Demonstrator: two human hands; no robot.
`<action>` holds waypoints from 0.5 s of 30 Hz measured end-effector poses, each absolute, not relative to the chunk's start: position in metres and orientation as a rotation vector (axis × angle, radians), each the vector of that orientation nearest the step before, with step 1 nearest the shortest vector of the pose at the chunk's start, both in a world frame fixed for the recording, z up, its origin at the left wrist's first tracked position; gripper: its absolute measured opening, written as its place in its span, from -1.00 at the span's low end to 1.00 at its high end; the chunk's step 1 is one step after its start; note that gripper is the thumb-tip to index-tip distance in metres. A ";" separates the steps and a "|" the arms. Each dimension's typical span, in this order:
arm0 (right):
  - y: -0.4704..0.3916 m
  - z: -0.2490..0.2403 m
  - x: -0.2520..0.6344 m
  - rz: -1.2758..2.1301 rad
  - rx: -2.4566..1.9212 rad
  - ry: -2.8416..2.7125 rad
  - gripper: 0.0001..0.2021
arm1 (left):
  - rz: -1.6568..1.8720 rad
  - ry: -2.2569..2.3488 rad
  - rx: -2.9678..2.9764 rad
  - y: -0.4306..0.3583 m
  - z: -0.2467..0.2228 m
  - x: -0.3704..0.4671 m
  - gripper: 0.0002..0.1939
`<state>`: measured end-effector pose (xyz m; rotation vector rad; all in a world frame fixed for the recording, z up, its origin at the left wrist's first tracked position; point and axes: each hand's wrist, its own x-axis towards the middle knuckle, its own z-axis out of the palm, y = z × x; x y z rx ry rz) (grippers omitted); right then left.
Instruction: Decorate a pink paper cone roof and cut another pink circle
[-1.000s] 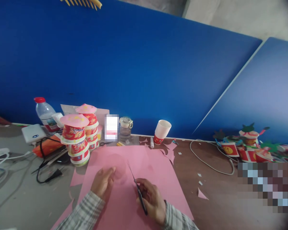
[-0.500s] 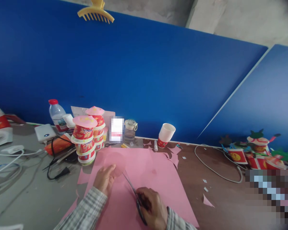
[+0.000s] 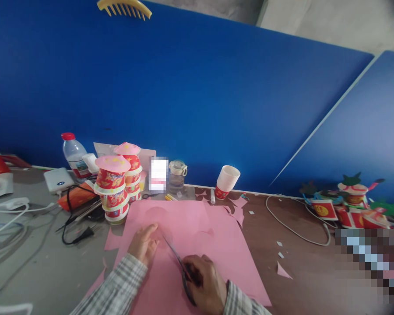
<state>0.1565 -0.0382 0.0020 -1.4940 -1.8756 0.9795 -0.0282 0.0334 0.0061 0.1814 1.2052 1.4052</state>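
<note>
A large pink sheet (image 3: 230,262) lies flat below both hands. My left hand (image 3: 145,246) pinches a smaller piece of pink paper (image 3: 156,218) with thumb and fingers, over the sheet's left part. Dark-handled scissors (image 3: 173,251) are gripped in my right hand (image 3: 205,280), blades pointing up and left to the small paper's lower edge near my left fingertips. The blades look nearly closed. Where exactly the small paper ends is hard to see against the sheet of the same colour.
Stacked red cups with pink tops (image 3: 113,186) stand at the left, near a bottle (image 3: 75,157) and cables. Behind the sheet are a glass jar (image 3: 177,177) and paper cups (image 3: 227,180). Cup crafts (image 3: 353,210) and a cable (image 3: 293,238) lie at the right. A blue partition (image 3: 197,96) rises behind.
The view has shifted slightly. The scissors have moved a little left, with their blades closer together. A small curved pink scrap shows more clearly on the sheet.
</note>
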 end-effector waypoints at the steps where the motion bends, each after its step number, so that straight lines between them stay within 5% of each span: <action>1: -0.038 0.002 0.156 0.980 -1.491 -1.874 -0.70 | 1.407 1.202 0.173 0.033 0.007 -0.027 -0.83; 5: -0.038 0.001 0.155 0.980 -1.500 -1.842 -0.68 | 1.449 1.168 0.155 0.031 0.009 -0.024 -0.93; 15: -0.019 -0.006 0.163 1.396 -1.137 -1.255 -0.63 | 1.568 1.063 0.239 0.029 0.015 -0.022 -0.67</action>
